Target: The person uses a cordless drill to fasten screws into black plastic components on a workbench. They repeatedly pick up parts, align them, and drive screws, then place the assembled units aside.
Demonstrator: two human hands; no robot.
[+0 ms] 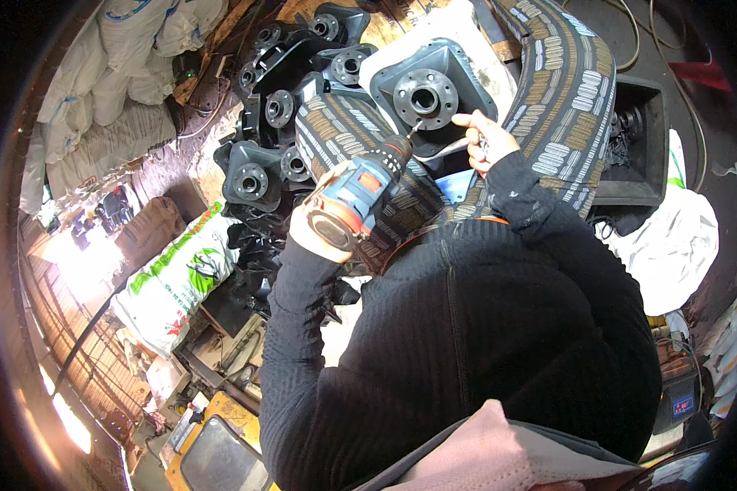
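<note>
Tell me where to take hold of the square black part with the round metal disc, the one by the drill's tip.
Probably the far edge of its base, coming from the far side: that edge flares out beyond the metal disc, while the drill points in from the near side.

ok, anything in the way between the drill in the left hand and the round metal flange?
Nothing visible. The drill in the left hand has its bit right at the lower edge of the flange; can't tell if it touches. The right hand is off to the bit's right, not across its line.
</note>
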